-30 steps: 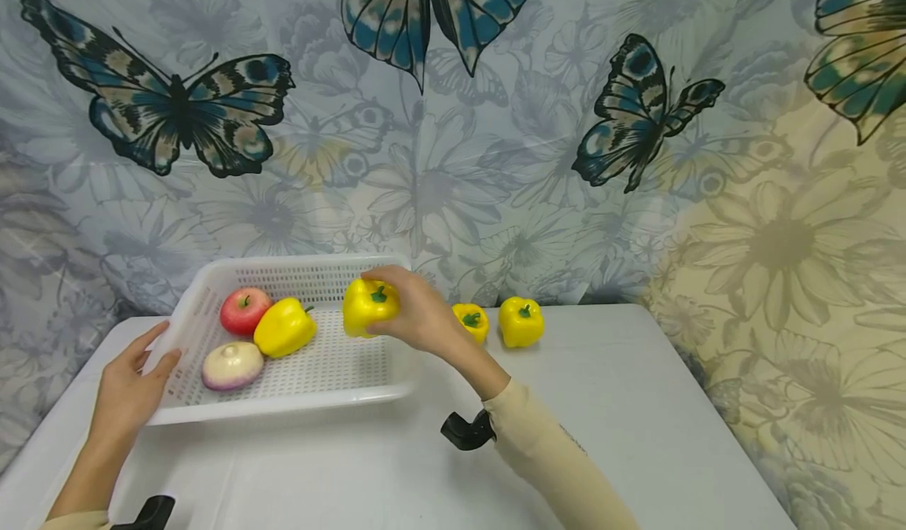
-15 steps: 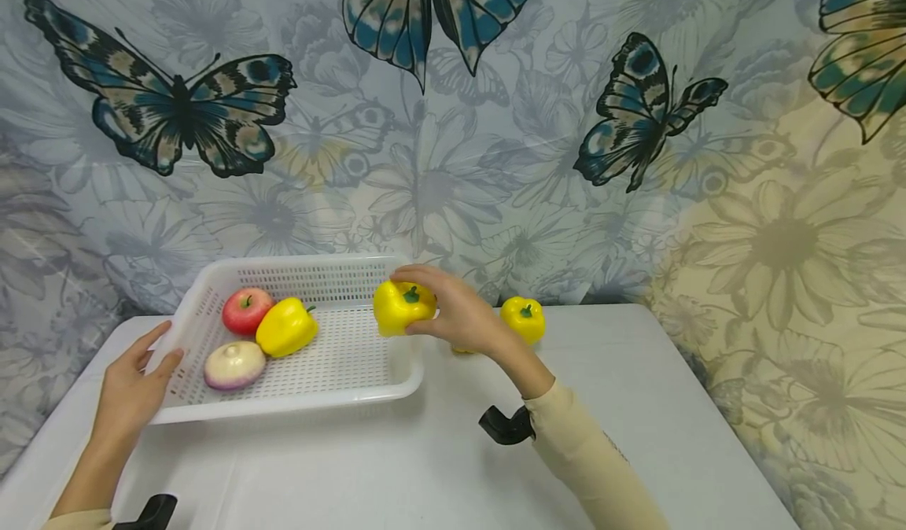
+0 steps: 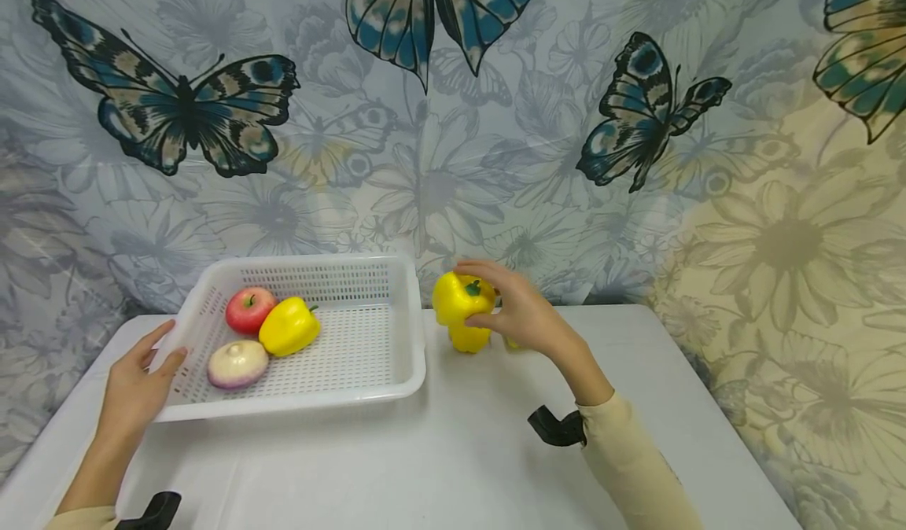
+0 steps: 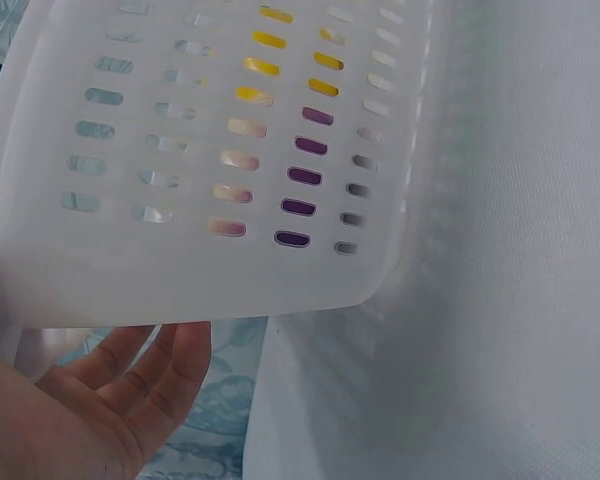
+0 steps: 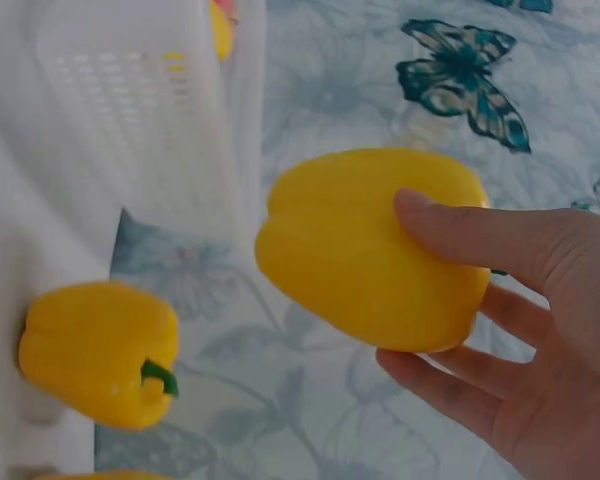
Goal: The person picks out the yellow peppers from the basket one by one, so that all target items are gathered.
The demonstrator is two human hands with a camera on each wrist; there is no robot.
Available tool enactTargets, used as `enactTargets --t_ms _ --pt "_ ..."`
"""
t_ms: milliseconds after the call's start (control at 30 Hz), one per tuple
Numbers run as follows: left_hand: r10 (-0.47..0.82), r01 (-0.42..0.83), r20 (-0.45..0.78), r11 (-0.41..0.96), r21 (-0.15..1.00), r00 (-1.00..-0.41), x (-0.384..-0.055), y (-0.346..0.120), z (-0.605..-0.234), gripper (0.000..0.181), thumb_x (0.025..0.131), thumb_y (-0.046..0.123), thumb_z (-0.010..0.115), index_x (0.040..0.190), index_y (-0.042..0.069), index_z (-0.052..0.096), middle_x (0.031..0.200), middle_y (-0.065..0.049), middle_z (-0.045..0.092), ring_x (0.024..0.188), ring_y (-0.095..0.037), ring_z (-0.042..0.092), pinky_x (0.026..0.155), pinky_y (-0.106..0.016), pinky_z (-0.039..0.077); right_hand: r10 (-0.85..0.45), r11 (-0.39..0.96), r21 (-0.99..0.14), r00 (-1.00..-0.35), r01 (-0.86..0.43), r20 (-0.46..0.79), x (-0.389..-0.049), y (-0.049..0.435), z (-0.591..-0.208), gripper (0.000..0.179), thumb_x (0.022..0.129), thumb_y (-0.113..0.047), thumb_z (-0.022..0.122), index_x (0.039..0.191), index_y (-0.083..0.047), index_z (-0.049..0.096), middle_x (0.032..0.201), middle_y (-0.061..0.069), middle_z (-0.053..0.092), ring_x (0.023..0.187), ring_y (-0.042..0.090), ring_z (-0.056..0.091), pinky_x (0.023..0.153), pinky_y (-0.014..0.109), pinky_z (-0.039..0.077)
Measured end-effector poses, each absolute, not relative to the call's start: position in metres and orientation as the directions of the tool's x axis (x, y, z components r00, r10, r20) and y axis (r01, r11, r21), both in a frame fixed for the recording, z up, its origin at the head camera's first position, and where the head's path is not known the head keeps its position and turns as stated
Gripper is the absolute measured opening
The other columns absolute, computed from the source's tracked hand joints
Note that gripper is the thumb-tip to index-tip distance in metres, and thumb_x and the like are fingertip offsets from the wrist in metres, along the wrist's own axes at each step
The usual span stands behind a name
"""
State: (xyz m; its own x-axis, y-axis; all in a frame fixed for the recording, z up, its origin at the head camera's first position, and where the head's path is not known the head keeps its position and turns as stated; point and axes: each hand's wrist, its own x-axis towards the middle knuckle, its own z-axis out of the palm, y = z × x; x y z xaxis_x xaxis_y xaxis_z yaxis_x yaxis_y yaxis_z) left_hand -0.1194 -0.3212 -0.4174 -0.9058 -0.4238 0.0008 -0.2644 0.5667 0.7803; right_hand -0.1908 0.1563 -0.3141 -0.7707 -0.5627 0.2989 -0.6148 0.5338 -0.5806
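Observation:
My right hand [image 3: 527, 310] pinches a yellow bell pepper [image 3: 454, 298] between thumb and fingers, right of the white plastic basket [image 3: 297, 407]. In the head view it overlaps a second yellow bell pepper [image 3: 469, 340], which stands on the table in the right wrist view. Another yellow pepper [image 3: 513, 344] is mostly hidden behind the hand. My left hand [image 3: 138, 380] grips the basket's left end, thumb at the rim; its fingers [image 4: 185, 370] show past the basket's end in the left wrist view. Inside the basket lie a red apple [image 3: 251, 310], a yellow bell pepper [image 3: 289, 327] and a purple-white onion [image 3: 237, 365].
The white table [image 3: 354, 475] ends at a wall covered with butterfly-print cloth [image 3: 495, 160]. A black wrist mount [image 3: 557, 426] sticks out from the right sleeve, and another [image 3: 159, 510] from the left sleeve.
My right hand has carried the bell pepper rightward, from over the basket to above the peppers on the table. The left hand has stayed at the basket's end.

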Motion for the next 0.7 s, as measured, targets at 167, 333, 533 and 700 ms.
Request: enactTargets --t_ms 167,333,533,700 --pt "-0.422 -0.254 0.011 0.567 0.783 -0.907 -0.118 -0.32 -0.416 0.057 0.102 0.027 0.048 0.154 0.01 0.03 0.132 -0.038 0.048 0.108 -0.043 0.054 0.061 -0.021 0.039 -0.536 0.557 -0.572 -0.787 -0.602 0.305 -0.186 0.175 -0.315 0.068 0.077 -0.002 0.082 0.139 -0.009 0.054 0.147 0.006 0.048 0.131 0.028 0.047 0.098 0.047 0.045" --pt "-0.424 -0.251 0.019 0.571 0.781 -0.905 -0.118 -0.321 -0.417 0.057 0.102 0.027 0.049 0.154 0.01 0.03 0.13 -0.037 0.05 0.101 -0.035 0.056 0.06 -0.02 0.039 -0.493 0.596 -0.567 -0.816 -0.569 0.3 -0.182 0.199 -0.319 0.069 0.077 -0.001 0.081 0.14 -0.01 0.053 0.147 0.006 0.047 0.132 0.031 0.045 0.097 0.051 0.045" --pt "-0.431 -0.252 0.02 0.564 0.786 -0.902 -0.117 -0.319 -0.416 0.057 0.102 0.026 0.049 0.153 0.009 0.031 0.129 -0.037 0.05 0.104 -0.037 0.053 0.06 -0.018 0.038 -0.426 0.672 -0.516 -0.847 -0.531 0.317 -0.181 0.231 -0.324 0.069 0.077 0.001 0.081 0.139 -0.008 0.052 0.147 0.011 0.047 0.13 0.037 0.046 0.092 0.053 0.047" --pt "-0.427 -0.253 0.015 0.563 0.787 -0.904 -0.117 -0.318 -0.415 0.056 0.102 0.027 0.047 0.153 0.01 0.03 0.131 -0.038 0.049 0.109 -0.043 0.052 0.062 -0.022 0.038 -0.386 0.72 -0.461 -0.851 -0.519 0.356 -0.182 0.257 -0.327 0.069 0.076 0.004 0.08 0.139 -0.003 0.051 0.146 0.017 0.046 0.129 0.042 0.044 0.093 0.055 0.047"
